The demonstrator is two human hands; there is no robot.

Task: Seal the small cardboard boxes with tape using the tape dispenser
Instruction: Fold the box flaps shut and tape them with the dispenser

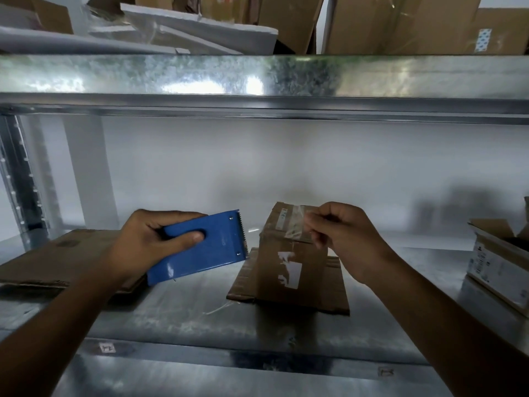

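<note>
- Over the middle of the metal shelf [177,316], the left hand [143,242] grips a blue tape dispenser [206,250]. Its fingers curl over the top edge and its thumb presses on the flat blue face.
- The dispenser is held off the shelf and tilted, with its toothed edge pointing right, near the small cardboard box [289,270] but not touching it.
- The right hand [346,239] is above the box's right top edge, fingers curled, pinching a strip of clear tape [294,222] between thumb and fingertips.
- The tape lies across the top of the box; its pinched end seems lifted off the cardboard, though glare makes that hard to tell.
- The box stands upright at mid-shelf, slightly right of centre, on a flat cardboard sheet [243,285]. Torn white label scraps show on its front face.
- A thin clear strand [217,309] lies on the shelf just in front of that sheet.
- Flattened cardboard [43,259] lies toward the left edge, under the left forearm.
- An open box with a white label [498,265] sits at the right edge.
- Above, the upper shelf [257,78] carries large cardboard boxes [400,24] and white boards [200,27].
</note>
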